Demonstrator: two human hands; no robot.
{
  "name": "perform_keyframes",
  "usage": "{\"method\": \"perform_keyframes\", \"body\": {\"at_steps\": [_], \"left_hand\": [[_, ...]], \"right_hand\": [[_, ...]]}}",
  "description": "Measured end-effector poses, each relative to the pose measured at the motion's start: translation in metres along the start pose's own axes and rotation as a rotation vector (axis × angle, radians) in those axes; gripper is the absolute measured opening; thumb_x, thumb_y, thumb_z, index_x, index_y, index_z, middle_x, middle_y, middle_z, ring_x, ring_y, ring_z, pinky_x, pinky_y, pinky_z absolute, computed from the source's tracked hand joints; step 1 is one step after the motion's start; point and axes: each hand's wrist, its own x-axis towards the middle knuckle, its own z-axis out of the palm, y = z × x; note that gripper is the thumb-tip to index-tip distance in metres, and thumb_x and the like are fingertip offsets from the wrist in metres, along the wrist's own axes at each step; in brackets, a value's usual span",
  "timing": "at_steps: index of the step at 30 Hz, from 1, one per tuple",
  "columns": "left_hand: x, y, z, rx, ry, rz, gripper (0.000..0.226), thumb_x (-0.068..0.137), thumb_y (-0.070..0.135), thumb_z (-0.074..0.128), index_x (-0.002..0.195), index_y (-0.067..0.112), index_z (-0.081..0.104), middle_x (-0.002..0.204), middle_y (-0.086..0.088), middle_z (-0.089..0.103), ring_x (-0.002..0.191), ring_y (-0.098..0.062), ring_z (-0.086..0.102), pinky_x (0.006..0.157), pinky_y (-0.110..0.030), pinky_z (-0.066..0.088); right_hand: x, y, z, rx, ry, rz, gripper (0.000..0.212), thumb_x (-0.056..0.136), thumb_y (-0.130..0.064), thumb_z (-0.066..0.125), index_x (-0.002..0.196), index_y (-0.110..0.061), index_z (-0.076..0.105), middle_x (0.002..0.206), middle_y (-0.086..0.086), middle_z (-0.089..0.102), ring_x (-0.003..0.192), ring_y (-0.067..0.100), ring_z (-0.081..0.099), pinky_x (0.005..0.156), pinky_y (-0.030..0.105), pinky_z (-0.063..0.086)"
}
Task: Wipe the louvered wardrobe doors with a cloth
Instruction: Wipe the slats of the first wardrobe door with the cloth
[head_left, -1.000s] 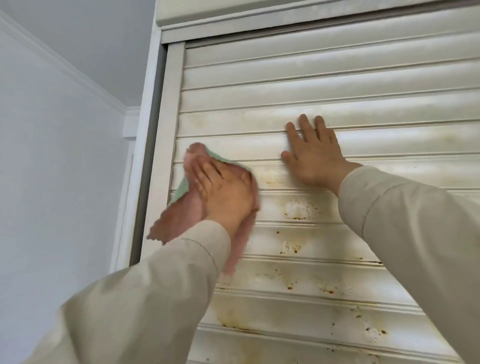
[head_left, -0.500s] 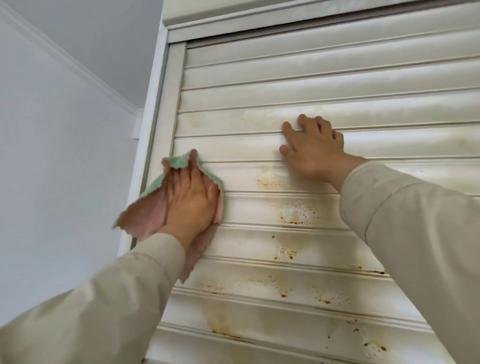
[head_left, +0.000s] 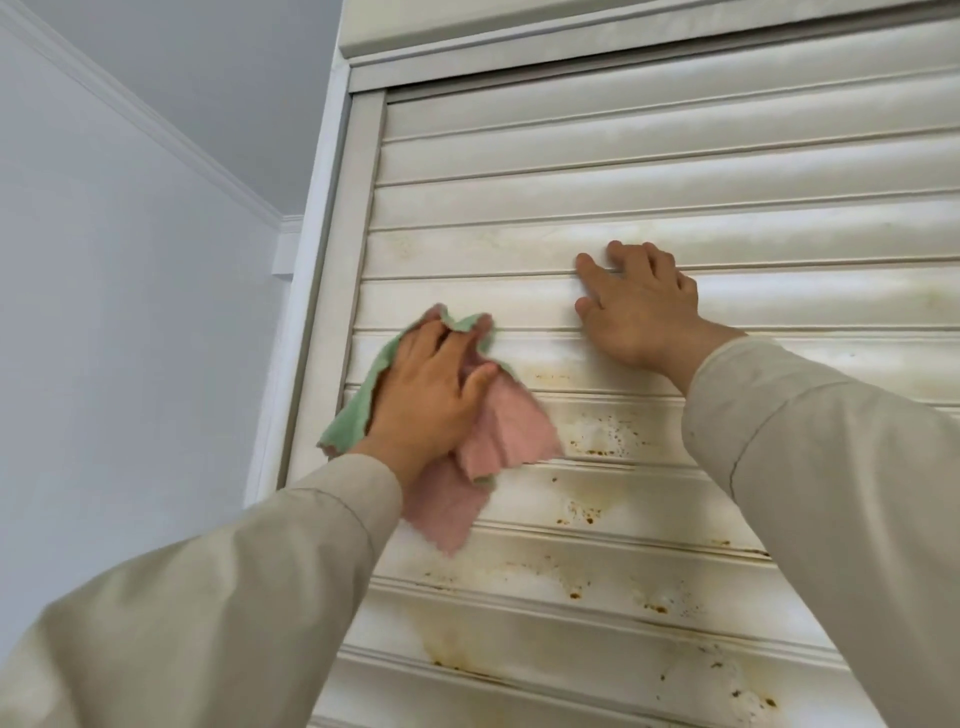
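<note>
Left hand (head_left: 426, 395) lies flat, fingers spread, pressing a soft, scallop-edged cloth (head_left: 498, 441), pink on one face and green on the other, against the door (head_left: 727, 197) near its left stile; loose folds hang below the wrist. Right hand (head_left: 639, 306) rests bare on a higher slat, fingers slightly bent and apart, holding nothing. Door is off-white with smooth, rounded horizontal slats, carrying yellow-brown streaks and rust-coloured specks (head_left: 597, 436) across the lower slats; no lettering visible.

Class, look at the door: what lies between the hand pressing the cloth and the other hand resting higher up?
In the head view, only bare white slats lie between the left hand on the cloth and the right hand; brown stains sit lower.
</note>
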Motion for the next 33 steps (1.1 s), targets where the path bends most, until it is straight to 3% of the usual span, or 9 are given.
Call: {"method": "perform_keyframes", "body": {"at_steps": [3,7,12,16,20,23,28,33], "left_hand": [[0.000,-0.030,-0.007,0.042,0.031,-0.092,0.060,0.093,0.060,0.037,0.147,0.036,0.042,0.155,-0.007,0.036,0.148,-0.021,0.021,0.120,-0.037,0.015],[0.007,-0.011,0.002,0.064,0.057,-0.152,0.068,0.086,0.069,0.030,0.139,0.032,0.049,0.154,-0.006,0.035,0.142,-0.026,0.025,0.116,-0.044,0.024],[0.014,0.047,0.029,-0.060,0.059,0.083,0.048,0.098,0.046,0.049,0.139,0.022,0.052,0.145,-0.010,0.041,0.134,-0.025,0.024,0.117,-0.039,0.019],[0.027,0.092,0.047,-0.169,-0.005,0.201,0.049,0.100,0.042,0.046,0.140,0.015,0.052,0.144,-0.009,0.043,0.135,-0.028,0.028,0.118,-0.037,0.016],[0.029,0.076,0.042,-0.118,-0.069,0.271,0.055,0.100,0.045,0.041,0.149,0.020,0.043,0.153,-0.008,0.037,0.142,-0.027,0.024,0.119,-0.029,0.006],[0.019,0.048,0.032,-0.065,-0.071,0.142,0.063,0.094,0.054,0.029,0.152,0.029,0.038,0.160,-0.005,0.027,0.148,-0.023,0.015,0.117,-0.020,-0.009],[0.006,0.007,0.007,-0.016,0.020,-0.095,0.070,0.087,0.061,0.025,0.144,0.029,0.048,0.156,-0.009,0.033,0.145,-0.028,0.022,0.122,-0.038,0.008],[0.006,0.029,0.007,0.062,-0.040,-0.111,0.075,0.082,0.070,0.030,0.143,0.030,0.047,0.155,-0.008,0.035,0.144,-0.028,0.023,0.121,-0.043,0.015]], "right_hand": [[0.000,-0.001,0.001,0.005,-0.022,0.012,0.057,0.102,-0.044,0.033,0.155,-0.037,0.015,0.164,0.000,0.005,0.150,0.026,-0.006,0.119,0.046,0.003],[0.003,-0.002,-0.001,0.020,-0.047,0.022,0.057,0.101,-0.043,0.034,0.155,-0.038,0.015,0.163,-0.001,0.004,0.149,0.025,-0.007,0.119,0.046,0.003],[0.005,-0.003,-0.003,0.024,-0.057,0.017,0.056,0.102,-0.044,0.033,0.154,-0.040,0.017,0.163,-0.001,0.006,0.148,0.024,-0.004,0.118,0.046,0.006],[0.006,-0.002,-0.002,0.063,-0.055,0.018,0.053,0.102,-0.047,0.031,0.154,-0.043,0.018,0.164,-0.003,0.006,0.149,0.024,-0.005,0.118,0.046,0.004],[0.005,0.004,-0.005,0.059,-0.057,-0.019,0.052,0.102,-0.050,0.026,0.154,-0.043,0.019,0.164,-0.006,0.006,0.149,0.022,-0.003,0.116,0.045,0.007],[0.004,0.009,-0.005,0.048,-0.062,-0.070,0.052,0.103,-0.049,0.025,0.154,-0.041,0.019,0.164,-0.006,0.006,0.149,0.022,-0.002,0.116,0.046,0.008],[0.000,0.023,-0.009,0.060,-0.109,-0.151,0.053,0.104,-0.049,0.022,0.155,-0.039,0.018,0.164,-0.008,0.003,0.150,0.020,-0.006,0.118,0.045,0.005],[0.000,0.027,-0.013,0.036,-0.149,-0.174,0.054,0.103,-0.050,0.020,0.156,-0.037,0.018,0.165,-0.007,0.002,0.150,0.021,-0.006,0.117,0.046,0.006]]}}
